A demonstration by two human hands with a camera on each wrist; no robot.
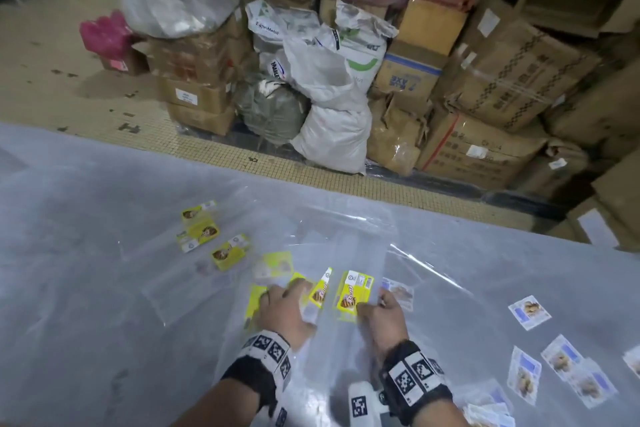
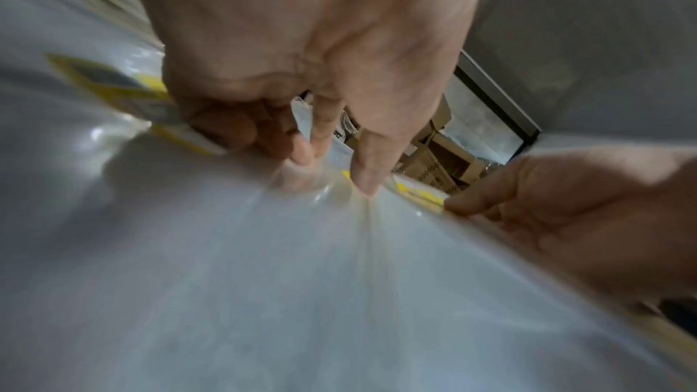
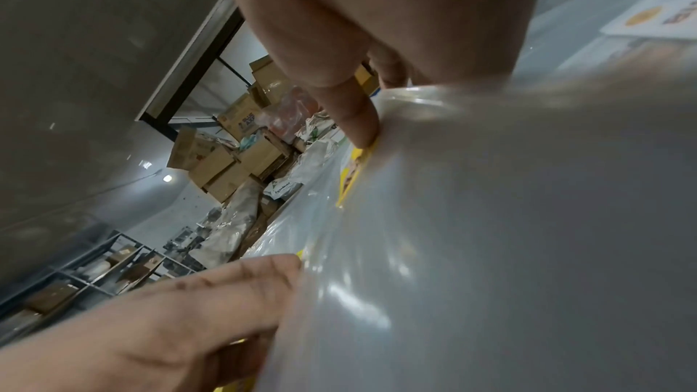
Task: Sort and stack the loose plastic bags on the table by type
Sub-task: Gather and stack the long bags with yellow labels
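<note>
— How is the light in the head view?
— Dim and flat, slightly bluish. The grey plastic-covered table [image 1: 86, 253] shows soft pale sheen, and the clear plastic bags with yellow printed labels [image 1: 353, 291] catch thin white glints along their creases.
— Sharp?
— Soft all over. The stacked brown cardboard boxes [image 1: 512, 80] bend and smear toward the right edge.
— And the wrist views?
— Heavily blurred and tilted, with stretched edges. The left hand [image 2: 301, 70] is near and soft-edged, casting a faint shadow below. In the right wrist view a small round ceiling lamp [image 3: 167, 178] glows, and white glare streaks cross the plastic.
</note>
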